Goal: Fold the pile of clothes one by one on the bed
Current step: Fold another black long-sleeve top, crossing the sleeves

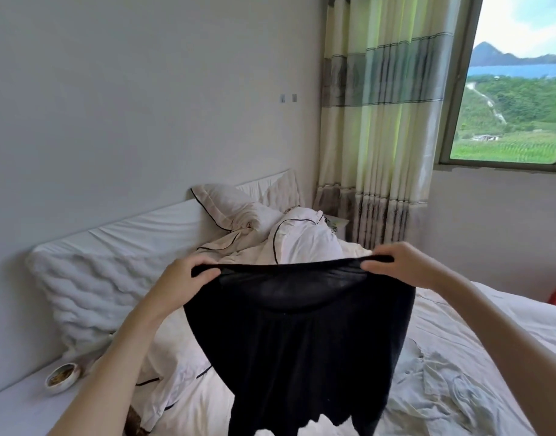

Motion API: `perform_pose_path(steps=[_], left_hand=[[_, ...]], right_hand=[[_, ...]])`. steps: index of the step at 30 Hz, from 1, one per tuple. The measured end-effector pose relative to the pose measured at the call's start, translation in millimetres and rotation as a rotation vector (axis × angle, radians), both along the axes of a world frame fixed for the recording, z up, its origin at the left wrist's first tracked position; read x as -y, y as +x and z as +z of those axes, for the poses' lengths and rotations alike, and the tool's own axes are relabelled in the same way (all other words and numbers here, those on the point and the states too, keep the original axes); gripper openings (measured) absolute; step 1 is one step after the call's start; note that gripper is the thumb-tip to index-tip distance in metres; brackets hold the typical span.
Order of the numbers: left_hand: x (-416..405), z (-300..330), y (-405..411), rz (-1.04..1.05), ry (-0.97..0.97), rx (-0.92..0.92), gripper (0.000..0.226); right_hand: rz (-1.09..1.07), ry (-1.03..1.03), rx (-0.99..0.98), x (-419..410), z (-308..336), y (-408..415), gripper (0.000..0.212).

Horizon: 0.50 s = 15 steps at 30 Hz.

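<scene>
Black garment [295, 335], thin and partly sheer near its top edge, is hanging in the air above the bed [459, 309]; we are holding it up by that stretched top edge. Our left hand [188, 278] is pinching one end, our right hand [402, 265] the other, both clamped on fabric and spread well apart. We are judging this as the spread-and-inspect step for one item. Next move is calling for lowering it flat onto the white sheet, keeping the edge taut. A pale crumpled garment [453, 382] is lying to the right; pillows [238, 209] and a striped curtain [380, 121] are sitting beyond.
</scene>
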<state>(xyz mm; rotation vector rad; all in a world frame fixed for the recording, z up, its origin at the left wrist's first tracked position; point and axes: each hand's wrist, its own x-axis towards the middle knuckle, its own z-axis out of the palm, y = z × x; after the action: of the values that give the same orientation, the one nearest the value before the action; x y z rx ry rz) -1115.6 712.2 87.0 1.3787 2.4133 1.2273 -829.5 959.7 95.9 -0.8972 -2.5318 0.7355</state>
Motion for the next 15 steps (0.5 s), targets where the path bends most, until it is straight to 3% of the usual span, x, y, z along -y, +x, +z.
perform_pose_path(steps=[2,5,7,10,15], left_hand=[[7.3,-16.5,6.2,0.003,-0.082,0.028,0.009],[19.5,-39.3,27.2,-0.022,0.010,0.064,0.016],[25.8,-45.4,37.9,0.025,0.122,0.026,0.022],[31.2,-40.6,51.6,0.157,0.261,-0.109,0.011],[37.5,-19.6,67.7,0.243,0.426,-0.199,0.007]], right_hand=[[0.004,-0.163,0.068,3.1,-20.4,16.4,0.025],[-0.022,-0.365,-0.115,17.4,-47.2,39.0,0.022],[-0.019,-0.326,-0.246,28.3,-52.7,49.3,0.021],[-0.009,-0.179,-0.421,41.8,-42.8,56.8,0.018],[0.051,-0.073,-0.548,49.3,-18.9,68.7,0.025]])
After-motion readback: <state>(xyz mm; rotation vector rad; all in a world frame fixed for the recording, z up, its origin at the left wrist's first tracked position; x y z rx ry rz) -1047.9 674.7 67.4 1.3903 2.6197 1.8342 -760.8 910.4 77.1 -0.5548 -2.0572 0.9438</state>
